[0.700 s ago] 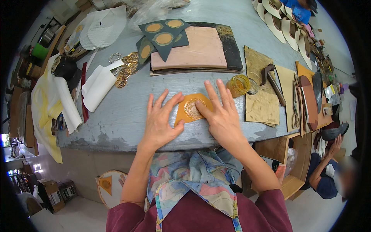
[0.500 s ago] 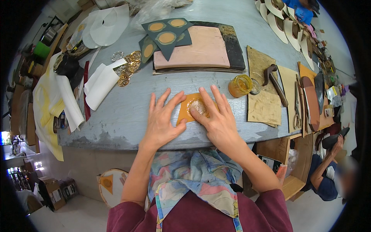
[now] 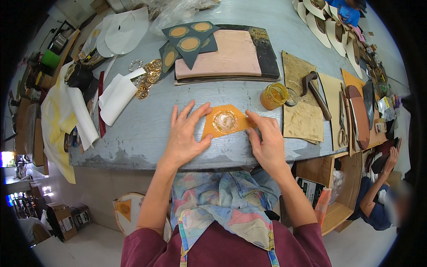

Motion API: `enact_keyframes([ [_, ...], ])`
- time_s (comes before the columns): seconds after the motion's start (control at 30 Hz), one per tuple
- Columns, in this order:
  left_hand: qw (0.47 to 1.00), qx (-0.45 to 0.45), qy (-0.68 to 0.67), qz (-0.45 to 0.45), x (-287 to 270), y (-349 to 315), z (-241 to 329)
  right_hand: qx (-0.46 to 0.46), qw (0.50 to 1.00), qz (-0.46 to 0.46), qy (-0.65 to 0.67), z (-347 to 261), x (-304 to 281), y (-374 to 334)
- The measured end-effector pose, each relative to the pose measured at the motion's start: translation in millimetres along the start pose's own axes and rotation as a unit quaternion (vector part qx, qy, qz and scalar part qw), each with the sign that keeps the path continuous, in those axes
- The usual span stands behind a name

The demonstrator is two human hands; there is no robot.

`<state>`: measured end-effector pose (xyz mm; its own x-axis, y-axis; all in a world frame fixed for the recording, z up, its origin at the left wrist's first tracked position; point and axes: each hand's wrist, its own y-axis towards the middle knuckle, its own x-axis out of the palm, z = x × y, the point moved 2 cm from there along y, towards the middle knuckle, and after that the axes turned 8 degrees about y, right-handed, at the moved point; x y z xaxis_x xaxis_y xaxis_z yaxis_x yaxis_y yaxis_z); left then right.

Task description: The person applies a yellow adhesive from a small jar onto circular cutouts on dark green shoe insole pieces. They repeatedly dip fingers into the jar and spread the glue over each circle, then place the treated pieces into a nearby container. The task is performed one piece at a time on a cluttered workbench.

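Mid-frame, the orange piece (image 3: pixel 241 121) lay longways between the wide-spread left hand (image 3: pixel 183 137) and the narrower right hand (image 3: pixel 270 143), both near; the right hand's pinch was hard to tell.

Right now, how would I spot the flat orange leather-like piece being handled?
Start at the large blue-grey table, along its near edge. Between the bare left hand and bare right hand lies the flat, angular orange piece. Unlike the dark green sheets beyond, it has a shiny round centre.

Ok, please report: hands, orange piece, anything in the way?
Left fingers, right fingers at opposite sides of orange piece. Shiny centre uncovered. Jar stands apart.
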<state>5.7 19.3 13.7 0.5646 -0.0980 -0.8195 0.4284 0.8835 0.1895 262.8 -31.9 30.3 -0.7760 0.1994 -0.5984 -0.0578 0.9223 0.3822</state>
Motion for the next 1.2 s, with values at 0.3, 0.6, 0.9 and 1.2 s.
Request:
enact_keyframes([
  [0.3, 0.987, -0.048, 0.058, 0.139, -2.2, -29.8, 11.0, 0.010, 1.000, 0.011, 0.001, 8.8, 22.0, -2.3],
  [0.6, 0.950, -0.188, -0.166, 0.184, -20.5, -90.0, -2.5, 0.113, 0.981, 0.005, 0.157, 31.5, 29.3, -14.3],
  [0.9, 0.790, -0.458, -0.287, 0.291, -52.4, -354.7, -92.8, 0.069, 0.989, -0.024, 0.126, 46.6, 23.2, -14.0],
  [1.2, 0.702, -0.684, -0.078, 0.184, -16.1, -605.5, -134.1, 0.030, 0.995, -0.041, 0.083, 61.8, 19.8, -11.3],
])
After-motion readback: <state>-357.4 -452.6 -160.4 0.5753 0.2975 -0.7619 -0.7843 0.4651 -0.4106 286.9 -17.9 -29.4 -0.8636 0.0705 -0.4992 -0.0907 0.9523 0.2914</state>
